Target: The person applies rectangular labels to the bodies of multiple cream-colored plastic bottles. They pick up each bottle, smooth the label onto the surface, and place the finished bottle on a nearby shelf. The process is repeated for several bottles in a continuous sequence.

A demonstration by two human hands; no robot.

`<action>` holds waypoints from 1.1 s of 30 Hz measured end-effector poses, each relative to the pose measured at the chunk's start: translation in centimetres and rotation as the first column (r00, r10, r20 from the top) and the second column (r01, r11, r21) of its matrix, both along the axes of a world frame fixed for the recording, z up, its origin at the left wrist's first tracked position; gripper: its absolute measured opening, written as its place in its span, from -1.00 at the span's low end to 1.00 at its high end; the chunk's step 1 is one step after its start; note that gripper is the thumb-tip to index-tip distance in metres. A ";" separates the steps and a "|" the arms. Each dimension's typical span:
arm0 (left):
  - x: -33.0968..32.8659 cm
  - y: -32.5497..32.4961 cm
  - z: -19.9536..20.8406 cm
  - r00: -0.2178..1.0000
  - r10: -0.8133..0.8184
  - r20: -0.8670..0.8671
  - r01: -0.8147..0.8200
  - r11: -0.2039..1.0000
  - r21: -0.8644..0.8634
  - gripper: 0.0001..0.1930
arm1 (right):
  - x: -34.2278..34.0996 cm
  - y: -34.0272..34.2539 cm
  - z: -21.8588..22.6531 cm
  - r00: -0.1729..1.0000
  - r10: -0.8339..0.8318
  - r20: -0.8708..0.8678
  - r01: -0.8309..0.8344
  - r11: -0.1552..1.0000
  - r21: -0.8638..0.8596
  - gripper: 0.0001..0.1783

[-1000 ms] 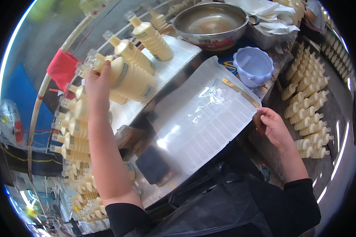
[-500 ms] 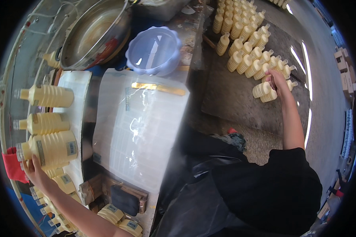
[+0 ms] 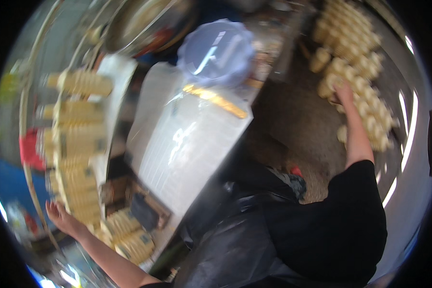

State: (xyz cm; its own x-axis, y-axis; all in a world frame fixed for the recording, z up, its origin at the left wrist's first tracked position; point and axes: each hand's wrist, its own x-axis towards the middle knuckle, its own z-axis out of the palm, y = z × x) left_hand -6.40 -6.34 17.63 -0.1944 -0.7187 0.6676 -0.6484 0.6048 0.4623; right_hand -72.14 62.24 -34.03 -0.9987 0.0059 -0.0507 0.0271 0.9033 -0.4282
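Note:
At the lower left, my left hand [image 3: 62, 217] is held out with its fingers apart and nothing in it. It is beside a row of pale yellow plastic bottles [image 3: 81, 142] lying on their sides, necks pointing left. On the right, my right hand [image 3: 342, 95] reaches down to the near edge of a crowd of similar bottles [image 3: 362, 91] standing on a dark low platform. Its fingers look closed on one pale yellow bottle [image 3: 327, 85], though blur softens the grip. Labels on the bottles are too smeared to make out.
A white sheet-covered worktop [image 3: 187, 144] carries a yellow strip [image 3: 216, 101] and a scalloped blue basin [image 3: 216, 53]. Behind stands a large metal pan [image 3: 139, 24]. A dark pad [image 3: 144, 211] and more lying bottles [image 3: 129, 235] are near the front. A red cloth [image 3: 31, 149] hangs on the left rail.
The view has turned. My left hand has come off the lying bottles, nearer to me along the row. My right hand has moved from the two front bottles to another part of the standing group.

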 end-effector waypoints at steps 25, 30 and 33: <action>1.9 7.3 -5.6 0.974 0.041 -0.221 0.038 0.939 0.342 -0.69 | 9.9 -3.3 2.4 0.982 0.189 0.001 -0.189 0.982 0.016 -0.68; -5.8 12.5 -10.8 0.927 -0.258 -0.273 0.375 0.683 0.626 -0.81 | 17.8 -8.1 17.6 0.854 0.516 0.074 -0.497 0.848 -0.183 -0.70; -9.4 16.7 -13.3 0.707 -0.707 -0.020 0.561 0.544 0.624 -0.73 | 23.9 -13.8 30.8 0.700 0.703 0.126 -0.653 0.702 -0.284 -0.72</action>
